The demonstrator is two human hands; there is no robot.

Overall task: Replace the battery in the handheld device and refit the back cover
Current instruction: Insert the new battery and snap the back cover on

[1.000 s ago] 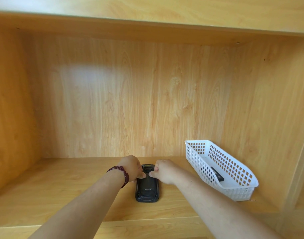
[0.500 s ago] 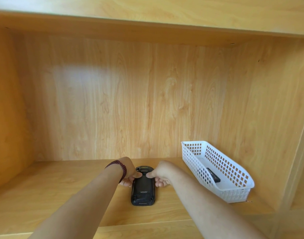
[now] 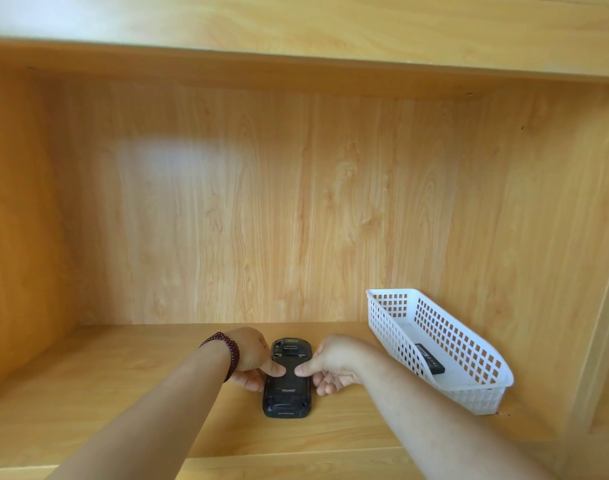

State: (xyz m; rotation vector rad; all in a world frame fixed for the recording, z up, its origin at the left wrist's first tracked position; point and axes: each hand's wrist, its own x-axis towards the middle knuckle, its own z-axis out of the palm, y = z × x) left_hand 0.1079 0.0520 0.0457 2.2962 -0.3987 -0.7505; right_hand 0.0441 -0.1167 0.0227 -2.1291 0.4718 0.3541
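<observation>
wooden shelf bay (image 3: 88, 393): light wood-grain board on the floor, back panel, both side walls and the shelf above; a pale patch of reflected light sits on the back panel, upper left. everything rests on the bay floor.

1 white plastic basket (image 3: 483, 396), lattice walls, long and narrow, set at an angle against the right wall. inside it, 1 small black flat object (image 3: 430, 359) lying on the bottom (too small to say what it is).

1 black handheld device (image 3: 287, 393), lying flat, back side up, long axis running away from the viewer, centre of the floor, well left of the basket. back cover sits on it; "urovo" printed across the lower half.

2 hands, 1 each side of the device. left hand (image 3: 253, 358): thumb pressing down on the cover, fingers curled in against the device's left edge. right hand (image 3: 330, 363): thumb pressing the cover, fingers curled at the right edge. thumb tips near each other, apart.

1 dark red bead bracelet (image 3: 227, 351) on the left wrist.
</observation>
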